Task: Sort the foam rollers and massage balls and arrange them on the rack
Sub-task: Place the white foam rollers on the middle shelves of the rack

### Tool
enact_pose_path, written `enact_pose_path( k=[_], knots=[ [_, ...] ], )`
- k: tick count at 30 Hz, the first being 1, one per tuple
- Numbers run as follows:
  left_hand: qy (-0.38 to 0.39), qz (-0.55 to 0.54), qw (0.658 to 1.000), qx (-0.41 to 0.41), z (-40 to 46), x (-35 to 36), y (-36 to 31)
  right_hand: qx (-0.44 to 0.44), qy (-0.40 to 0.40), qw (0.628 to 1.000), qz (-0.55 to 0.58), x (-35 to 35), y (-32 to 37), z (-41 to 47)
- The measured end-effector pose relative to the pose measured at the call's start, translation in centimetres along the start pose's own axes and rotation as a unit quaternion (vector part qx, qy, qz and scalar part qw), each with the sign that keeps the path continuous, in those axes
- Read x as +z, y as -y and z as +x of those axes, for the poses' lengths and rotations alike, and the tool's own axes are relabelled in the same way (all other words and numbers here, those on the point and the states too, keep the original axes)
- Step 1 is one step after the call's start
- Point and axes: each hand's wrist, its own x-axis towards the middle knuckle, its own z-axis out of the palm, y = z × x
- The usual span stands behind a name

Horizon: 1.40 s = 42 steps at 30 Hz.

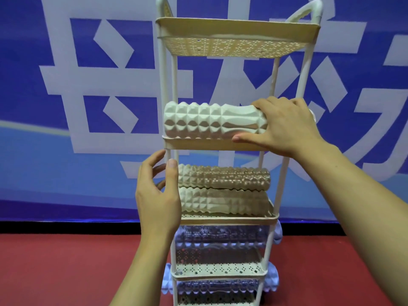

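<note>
Rollers fill a tall rack (305,69) of cream perforated shelves on white posts, standing on a red floor (66,268) against a blue banner (44,89) with large white characters. Its top shelf (234,35) shows nothing above its rim. On the second shelf (198,144) lies a white roller (205,121), set lengthwise, its left end near the shelf's left edge and its right end under the right hand (284,127). That hand grips the roller's right end, fingers curled over the top and the thumb stretched along the shelf's front rim. On the third shelf (229,219) two more white rollers lie stacked, the upper roller (225,178) resting on the lower roller (225,203), both lengthwise. The left hand (157,195) is at the left front post (174,246) beside those two, thumb upright in front of the post and fingers curved loosely behind it; whether it clasps the post or only rests against it cannot be told. Lower shelves hold bluish rollers (218,238), dim and seen through the perforated plastic. Pale blue knobbed shapes (277,236) stick out past the rack's lower side edges; what they are cannot be told
</note>
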Motion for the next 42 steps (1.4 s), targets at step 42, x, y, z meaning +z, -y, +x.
enact_pose_path(
  k=[42],
  knots=[
    [0.141,0.296,0.934,0.144,7.6,6.6,3.2,0.078,0.275,0.949,0.135,6.3,-0.5,6.9]
  ],
)
